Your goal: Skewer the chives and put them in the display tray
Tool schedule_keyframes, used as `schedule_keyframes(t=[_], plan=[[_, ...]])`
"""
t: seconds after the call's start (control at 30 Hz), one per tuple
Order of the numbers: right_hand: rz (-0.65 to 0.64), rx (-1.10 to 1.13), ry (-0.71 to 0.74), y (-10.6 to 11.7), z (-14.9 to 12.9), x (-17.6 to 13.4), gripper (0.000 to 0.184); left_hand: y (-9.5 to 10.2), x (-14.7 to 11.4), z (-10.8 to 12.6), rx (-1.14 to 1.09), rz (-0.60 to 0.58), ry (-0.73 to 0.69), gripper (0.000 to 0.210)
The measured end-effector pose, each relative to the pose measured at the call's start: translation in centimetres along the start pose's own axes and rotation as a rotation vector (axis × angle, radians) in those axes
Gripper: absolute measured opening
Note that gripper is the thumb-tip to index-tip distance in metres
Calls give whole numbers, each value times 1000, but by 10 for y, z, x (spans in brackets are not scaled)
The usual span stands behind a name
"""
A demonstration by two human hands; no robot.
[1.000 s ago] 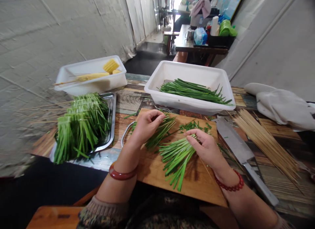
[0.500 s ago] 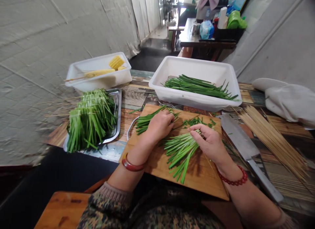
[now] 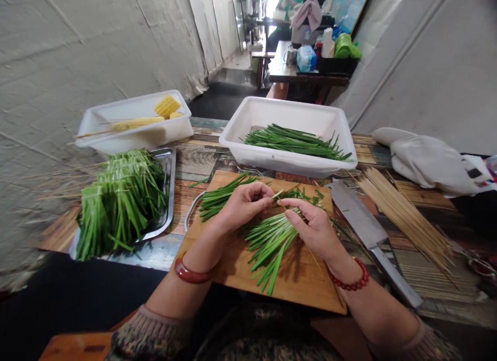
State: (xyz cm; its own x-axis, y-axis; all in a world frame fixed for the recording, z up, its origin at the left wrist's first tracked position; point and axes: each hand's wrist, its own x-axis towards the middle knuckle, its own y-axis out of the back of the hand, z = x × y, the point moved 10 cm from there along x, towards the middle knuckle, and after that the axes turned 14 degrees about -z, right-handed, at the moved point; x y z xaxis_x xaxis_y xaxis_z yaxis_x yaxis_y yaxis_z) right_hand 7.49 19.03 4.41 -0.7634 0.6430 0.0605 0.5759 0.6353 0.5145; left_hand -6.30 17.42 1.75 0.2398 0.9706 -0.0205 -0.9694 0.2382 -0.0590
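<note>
My left hand (image 3: 243, 204) is closed in a pinch on a garlic chive stalk (image 3: 278, 193), its pale end sticking out toward the right. My right hand (image 3: 313, 227) grips a thin bamboo skewer (image 3: 280, 199); its tip sits close to that stalk. A row of skewered chives (image 3: 269, 244) hangs from the right hand, green ends fanned over the wooden cutting board (image 3: 217, 257). Loose chives (image 3: 217, 199) lie on the board beside the left hand, and short cut bits (image 3: 314, 198) lie behind the right hand.
At left, a metal tray (image 3: 169, 195) bears skewered chive bundles (image 3: 120, 190). Behind it stands a white tub (image 3: 147, 138) with yellow skewered food (image 3: 166, 107). Another white tub (image 3: 291, 161) holds chives. A cleaver (image 3: 357, 211) and bamboo skewers (image 3: 404, 216) lie right of the board.
My left hand has come away from the loose chives with a stalk and moved toward the skewer tip in my right hand. The view has shifted a little to the right.
</note>
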Motion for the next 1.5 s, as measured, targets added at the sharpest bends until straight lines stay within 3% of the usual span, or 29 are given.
schedule_keyframes(t=[1.5], plan=[[8,-53,-23,-1,-3,-1,33,0,-5,11,12,78,-66,29]])
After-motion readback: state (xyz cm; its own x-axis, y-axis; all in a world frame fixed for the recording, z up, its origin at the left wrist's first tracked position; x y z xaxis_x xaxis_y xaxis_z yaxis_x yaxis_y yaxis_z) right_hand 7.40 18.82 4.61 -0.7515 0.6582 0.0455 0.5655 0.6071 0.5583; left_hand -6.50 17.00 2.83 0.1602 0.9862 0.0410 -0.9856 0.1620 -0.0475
